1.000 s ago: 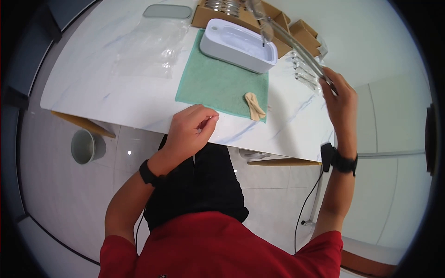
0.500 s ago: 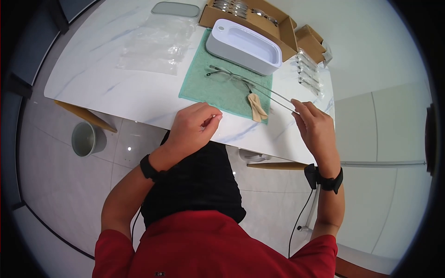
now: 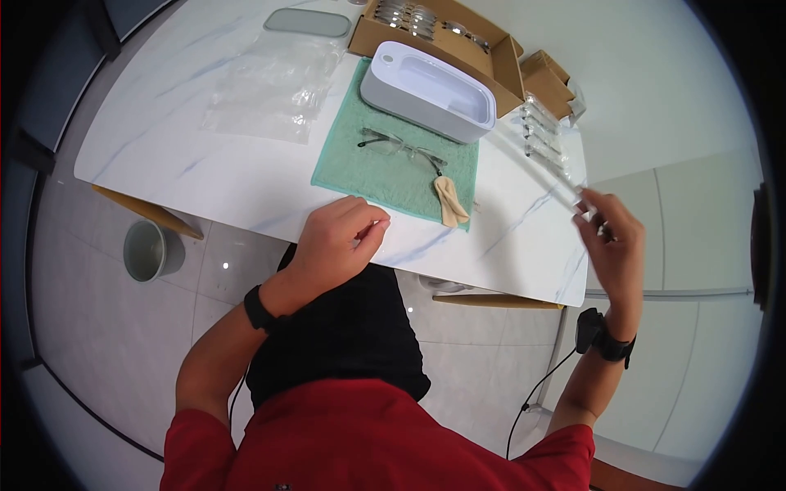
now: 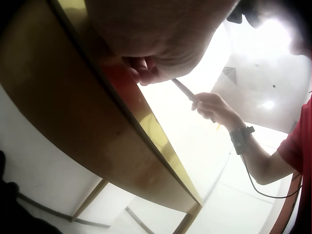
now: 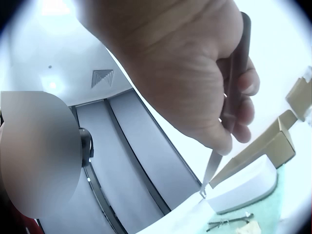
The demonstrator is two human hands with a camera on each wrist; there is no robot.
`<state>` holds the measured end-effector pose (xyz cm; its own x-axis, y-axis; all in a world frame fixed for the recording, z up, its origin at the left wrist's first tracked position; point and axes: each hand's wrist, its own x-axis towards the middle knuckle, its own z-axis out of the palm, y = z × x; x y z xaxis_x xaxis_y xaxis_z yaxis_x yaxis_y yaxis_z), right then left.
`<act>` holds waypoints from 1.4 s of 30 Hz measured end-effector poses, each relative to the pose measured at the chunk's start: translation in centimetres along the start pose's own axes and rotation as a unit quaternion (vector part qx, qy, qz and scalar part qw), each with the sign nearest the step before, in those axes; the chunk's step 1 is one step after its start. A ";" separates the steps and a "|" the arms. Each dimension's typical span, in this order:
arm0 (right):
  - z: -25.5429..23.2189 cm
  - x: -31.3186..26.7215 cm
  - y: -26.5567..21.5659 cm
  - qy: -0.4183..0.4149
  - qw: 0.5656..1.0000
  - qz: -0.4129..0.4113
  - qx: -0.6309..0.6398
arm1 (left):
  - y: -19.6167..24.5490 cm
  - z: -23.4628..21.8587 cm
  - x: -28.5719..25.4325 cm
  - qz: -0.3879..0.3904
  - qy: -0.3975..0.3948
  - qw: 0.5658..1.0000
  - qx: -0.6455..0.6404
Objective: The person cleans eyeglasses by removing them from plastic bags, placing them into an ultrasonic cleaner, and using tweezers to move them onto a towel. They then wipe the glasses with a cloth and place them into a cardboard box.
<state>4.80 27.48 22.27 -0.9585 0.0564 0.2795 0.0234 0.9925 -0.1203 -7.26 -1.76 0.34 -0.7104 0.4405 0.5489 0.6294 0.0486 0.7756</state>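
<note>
A pair of thin-framed glasses (image 3: 401, 147) lies on the green cloth (image 3: 352, 168), in front of the white-and-grey basin (image 3: 422, 114). One end touches or nearly touches a small beige cloth piece (image 3: 450, 202). The right hand (image 3: 614, 241), off to the right, grips long metal tweezers (image 5: 239, 73); in the head view they are blurred, pointing up and left, with nothing visible at their tips in the right wrist view. At the table's front edge the left hand (image 3: 337, 241) rests with its fingers curled and nothing seen in it.
Behind the basin, a cardboard box (image 3: 483, 61) holds several glasses. Wrapped items (image 3: 543, 135) lie to the right beside a smaller carton (image 3: 547, 82). Clear plastic bags (image 3: 270, 90) and a grey lid (image 3: 307, 22) are at the left; a bin (image 3: 151, 251) stands on the floor.
The glasses, held up by the tweezers a second ago, came down onto the green cloth and were let go. The right hand has since moved right with the tweezers. The left hand has barely moved.
</note>
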 end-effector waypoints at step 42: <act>13.8 23.4 6.5 0.002 0.991 0.107 -0.085 | 0.5 -0.5 0.4 0.054 -0.028 0.998 0.020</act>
<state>-21.38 33.77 14.93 -0.9256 0.2671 0.2681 0.2734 0.9618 -0.0143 -7.37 -1.99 1.08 -0.6202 0.4951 0.6085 0.7134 0.0333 0.7000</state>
